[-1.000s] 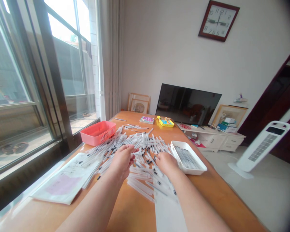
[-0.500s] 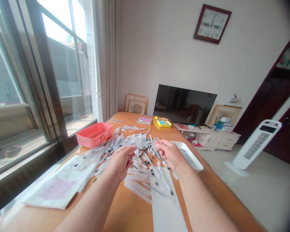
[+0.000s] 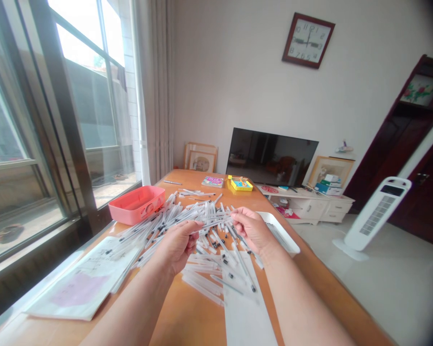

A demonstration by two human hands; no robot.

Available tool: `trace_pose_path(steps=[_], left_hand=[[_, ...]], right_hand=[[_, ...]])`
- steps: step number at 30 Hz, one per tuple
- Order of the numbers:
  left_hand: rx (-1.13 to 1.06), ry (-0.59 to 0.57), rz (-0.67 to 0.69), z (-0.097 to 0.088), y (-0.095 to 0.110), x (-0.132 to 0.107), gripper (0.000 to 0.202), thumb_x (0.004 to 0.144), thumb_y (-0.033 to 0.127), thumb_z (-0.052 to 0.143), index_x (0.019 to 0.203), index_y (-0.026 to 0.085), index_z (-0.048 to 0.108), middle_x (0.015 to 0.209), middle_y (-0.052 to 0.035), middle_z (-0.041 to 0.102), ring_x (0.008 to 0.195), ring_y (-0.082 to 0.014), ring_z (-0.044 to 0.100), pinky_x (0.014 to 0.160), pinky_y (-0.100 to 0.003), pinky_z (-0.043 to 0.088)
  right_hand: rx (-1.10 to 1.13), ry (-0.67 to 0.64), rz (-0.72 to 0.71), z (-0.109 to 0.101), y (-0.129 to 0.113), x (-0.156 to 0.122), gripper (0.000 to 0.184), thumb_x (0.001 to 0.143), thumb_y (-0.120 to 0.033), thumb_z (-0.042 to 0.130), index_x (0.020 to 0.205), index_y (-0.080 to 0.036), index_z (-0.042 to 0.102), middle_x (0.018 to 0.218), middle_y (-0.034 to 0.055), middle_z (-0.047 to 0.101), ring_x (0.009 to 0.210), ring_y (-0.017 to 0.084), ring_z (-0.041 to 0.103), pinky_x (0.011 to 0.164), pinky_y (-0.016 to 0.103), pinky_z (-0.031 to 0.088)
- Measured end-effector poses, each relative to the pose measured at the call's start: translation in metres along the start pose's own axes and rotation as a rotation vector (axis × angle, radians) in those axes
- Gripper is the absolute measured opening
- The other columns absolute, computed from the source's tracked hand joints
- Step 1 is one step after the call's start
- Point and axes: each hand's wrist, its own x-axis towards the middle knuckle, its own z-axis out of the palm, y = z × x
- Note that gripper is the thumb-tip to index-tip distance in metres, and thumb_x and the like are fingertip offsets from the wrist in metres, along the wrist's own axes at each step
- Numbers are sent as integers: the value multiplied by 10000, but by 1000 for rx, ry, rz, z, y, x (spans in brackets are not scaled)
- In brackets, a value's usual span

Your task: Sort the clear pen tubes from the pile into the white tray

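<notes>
My left hand [image 3: 180,244] and my right hand [image 3: 251,229] are raised over a spread of pen parts. Between their pinched fingertips runs a thin, translucent pen part [image 3: 217,220], the left fingers at one end and the right at the other. It blends into the pile behind, so its exact kind is hard to make out. Beneath and beyond lie many clear pen barrels [image 3: 202,281], dark-tipped refills [image 3: 246,271] and small black caps [image 3: 231,275]. A white tray [image 3: 292,246] holding thin grey sticks stands beyond my right wrist.
At the left are a red plastic basket [image 3: 124,214] and a paper booklet [image 3: 104,278]. A white sheet [image 3: 243,317] lies in front. Farther back sit a yellow box [image 3: 241,184] and a small colourful book [image 3: 212,181]. The wooden table [image 3: 191,327] has its right edge near my right arm.
The view has shifted slightly, so the room appears a little farther left. Both hands keep nearly the same place, still pinching the pen part between them.
</notes>
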Motion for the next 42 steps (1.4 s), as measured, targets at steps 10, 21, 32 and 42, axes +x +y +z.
trace_pose_path(steps=[10, 21, 32, 42], left_hand=[[-9, -22, 0, 2, -1, 0, 238, 712, 312, 752, 712, 176, 556, 575, 61, 419, 464, -51, 295, 429, -205, 226], [12, -82, -40, 3, 2, -5, 258, 723, 353, 778, 822, 160, 639, 587, 63, 424, 460, -35, 268, 430, -199, 174], [-9, -62, -19, 9, 2, -7, 226, 729, 306, 768, 817, 147, 635, 551, 72, 377, 454, -34, 243, 434, -195, 158], [16, -46, 16, 8, 6, -10, 192, 727, 280, 758, 822, 142, 664, 561, 64, 396, 468, -41, 277, 435, -190, 193]], right_hand=[[29, -55, 8, 10, 3, -2, 211, 744, -311, 714, 850, -165, 605, 671, -38, 538, 501, 42, 369, 435, 175, 212], [25, -126, 35, 22, -1, -7, 281, 795, -412, 702, 879, -170, 585, 671, -17, 627, 426, 43, 416, 367, 161, 224], [20, -157, 14, 23, -1, -9, 281, 811, -412, 698, 885, -161, 595, 676, -13, 638, 441, 43, 442, 364, 149, 248], [67, -142, 21, 31, -2, -11, 276, 814, -397, 711, 888, -159, 591, 654, -12, 635, 448, 46, 448, 376, 144, 241]])
